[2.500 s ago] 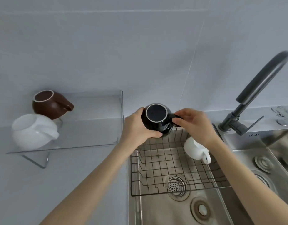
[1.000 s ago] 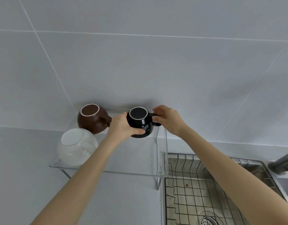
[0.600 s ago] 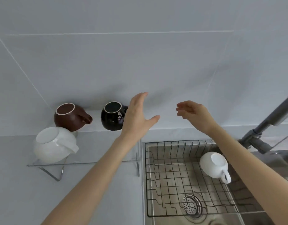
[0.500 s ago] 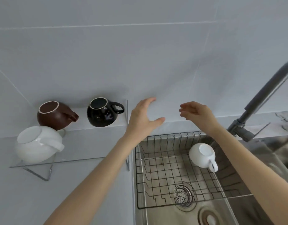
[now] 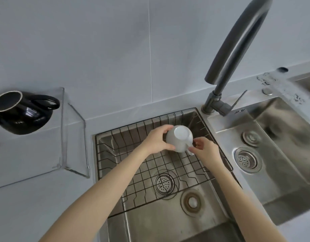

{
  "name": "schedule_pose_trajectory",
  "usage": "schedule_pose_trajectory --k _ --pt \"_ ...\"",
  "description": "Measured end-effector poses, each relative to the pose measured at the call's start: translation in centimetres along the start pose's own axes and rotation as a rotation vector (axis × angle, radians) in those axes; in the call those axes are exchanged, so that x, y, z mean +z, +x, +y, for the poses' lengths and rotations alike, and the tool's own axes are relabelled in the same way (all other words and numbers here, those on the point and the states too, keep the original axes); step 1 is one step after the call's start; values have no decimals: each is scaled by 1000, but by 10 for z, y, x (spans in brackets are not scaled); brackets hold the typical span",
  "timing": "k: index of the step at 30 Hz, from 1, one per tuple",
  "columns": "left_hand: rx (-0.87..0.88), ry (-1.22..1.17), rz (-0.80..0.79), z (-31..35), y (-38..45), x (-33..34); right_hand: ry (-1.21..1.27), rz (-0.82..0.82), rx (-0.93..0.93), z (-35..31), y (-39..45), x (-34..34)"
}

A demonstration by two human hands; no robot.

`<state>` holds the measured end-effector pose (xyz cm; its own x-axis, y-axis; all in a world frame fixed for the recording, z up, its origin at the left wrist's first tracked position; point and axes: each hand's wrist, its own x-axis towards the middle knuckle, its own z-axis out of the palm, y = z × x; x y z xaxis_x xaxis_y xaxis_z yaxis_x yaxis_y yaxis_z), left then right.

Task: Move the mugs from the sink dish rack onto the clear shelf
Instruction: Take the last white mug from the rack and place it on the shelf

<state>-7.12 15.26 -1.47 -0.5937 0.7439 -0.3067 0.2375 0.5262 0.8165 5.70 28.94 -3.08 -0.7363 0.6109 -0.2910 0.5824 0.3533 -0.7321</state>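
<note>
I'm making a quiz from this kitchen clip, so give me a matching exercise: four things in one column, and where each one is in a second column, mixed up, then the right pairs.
Things:
1. white mug
2. black mug
3. faucet
4. dish rack

Places:
A. on the clear shelf, left of the sink
B. set inside the sink basin
C. held upside down between the left hand and the right hand
D. arching up behind the sink

Pairs: 1-C, 2-A, 3-D, 4-B
</note>
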Motion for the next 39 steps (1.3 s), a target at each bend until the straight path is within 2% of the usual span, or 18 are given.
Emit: schedule_pose_trajectory --k 9,18,26,34,39 --pt "-12 197 -56 -22 55 22 73 60 50 29 14 28" --pt "-54 46 -30 -34 51 23 189 73 44 31 15 21" --pt "0 -29 140 -6 -1 -19 178 -40 -145 -20 -2 -14" --pt "138 -149 474 36 -97 -96 240 -152 -411 -131 -36 -35" --pt "150 -177 665 32 -160 -142 224 -259 -530 -195 -61 -10"
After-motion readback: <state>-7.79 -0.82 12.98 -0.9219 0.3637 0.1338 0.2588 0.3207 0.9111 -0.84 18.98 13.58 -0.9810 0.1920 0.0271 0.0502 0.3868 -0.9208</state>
